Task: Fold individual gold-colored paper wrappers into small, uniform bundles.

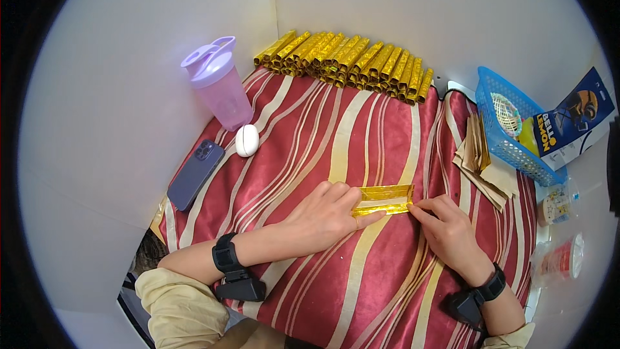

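A small sheet of gold foil paper (384, 200), with a pale strip along its middle and its long edges folded up, lies on the striped cloth before me. My left hand (323, 216) holds its left end, fingers curled over it and thumb stretched along the near edge. At the near right corner my right hand (445, 226) pinches the foil between thumb and fingertips. Several rolled gold foil tubes (349, 58) lie stacked in a row at the back.
A purple shaker bottle (223, 94), a white oval case (247, 140) and a dark phone (196, 176) lie left. On the right are brown paper sheets (481, 161), a blue basket (516, 145) holding a packet (575, 119), and plastic cups (558, 262). White walls enclose the red striped cloth (297, 148).
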The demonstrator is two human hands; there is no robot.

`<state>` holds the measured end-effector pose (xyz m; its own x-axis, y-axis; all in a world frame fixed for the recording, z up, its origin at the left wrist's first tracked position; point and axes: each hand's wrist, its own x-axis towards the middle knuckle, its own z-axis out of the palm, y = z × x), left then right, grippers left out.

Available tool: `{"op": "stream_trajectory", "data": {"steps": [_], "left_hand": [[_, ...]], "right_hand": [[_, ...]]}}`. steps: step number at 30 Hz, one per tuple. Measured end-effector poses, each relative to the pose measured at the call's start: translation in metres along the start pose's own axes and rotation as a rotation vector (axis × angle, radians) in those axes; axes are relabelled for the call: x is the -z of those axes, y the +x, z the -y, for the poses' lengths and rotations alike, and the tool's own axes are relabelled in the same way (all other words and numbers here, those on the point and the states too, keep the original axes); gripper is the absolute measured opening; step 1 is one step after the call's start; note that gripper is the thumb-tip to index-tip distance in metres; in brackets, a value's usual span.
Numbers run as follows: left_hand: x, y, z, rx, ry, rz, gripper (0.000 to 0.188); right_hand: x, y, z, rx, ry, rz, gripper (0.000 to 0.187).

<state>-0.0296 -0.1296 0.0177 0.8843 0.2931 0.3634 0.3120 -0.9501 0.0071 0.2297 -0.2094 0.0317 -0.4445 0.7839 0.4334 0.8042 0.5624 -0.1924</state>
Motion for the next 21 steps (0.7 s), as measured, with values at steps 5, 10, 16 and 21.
{"op": "stream_trajectory", "data": {"steps": [5,10,16,21], "left_hand": [[0.002,0.001,0.0,-0.013,0.01,0.008,0.048],[0.004,0.001,-0.001,-0.007,0.011,0.023,0.045],[0.005,0.0,-0.002,-0.004,-0.009,0.023,0.04],[0.024,-0.004,-0.009,0.038,0.081,0.058,0.036]], "right_hand": [[0.002,0.003,0.006,0.027,-0.085,0.013,0.039],[-0.001,0.007,0.016,0.094,-0.109,-0.017,0.037],[-0.001,0.005,0.019,0.081,-0.081,0.071,0.036],[-0.002,0.006,0.018,0.098,-0.128,0.069,0.035]]}}
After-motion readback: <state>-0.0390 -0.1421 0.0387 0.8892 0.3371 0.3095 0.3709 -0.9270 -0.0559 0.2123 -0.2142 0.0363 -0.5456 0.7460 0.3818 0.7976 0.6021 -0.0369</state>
